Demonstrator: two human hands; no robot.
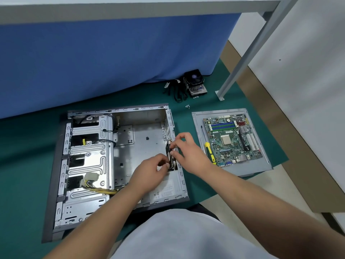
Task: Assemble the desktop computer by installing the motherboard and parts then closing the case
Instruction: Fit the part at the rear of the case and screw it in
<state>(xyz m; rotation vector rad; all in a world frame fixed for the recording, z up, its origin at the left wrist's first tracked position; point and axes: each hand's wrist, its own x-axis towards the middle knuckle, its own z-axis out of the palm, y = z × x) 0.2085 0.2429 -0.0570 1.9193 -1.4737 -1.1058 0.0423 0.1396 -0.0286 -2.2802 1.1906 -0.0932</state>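
Observation:
The open grey computer case (89, 165) lies on its side on the green mat, its motherboard bay bare. Against the case's right rear wall stands a thin black and silver I/O plate (170, 156). My left hand (149, 172) pinches its lower end from inside the case. My right hand (188, 150) pinches its upper edge from outside the wall. The green motherboard (232, 139) lies to the right on the grey side panel (261, 169), apart from the case.
A yellow-handled screwdriver (210, 150) lies on the panel beside the board. A CPU cooler with fan (195, 83), black cables (175, 90) and loose screws (187, 106) sit at the back. A metal table leg (242, 58) stands at the right. Yellow power wires (100, 190) lie inside the case.

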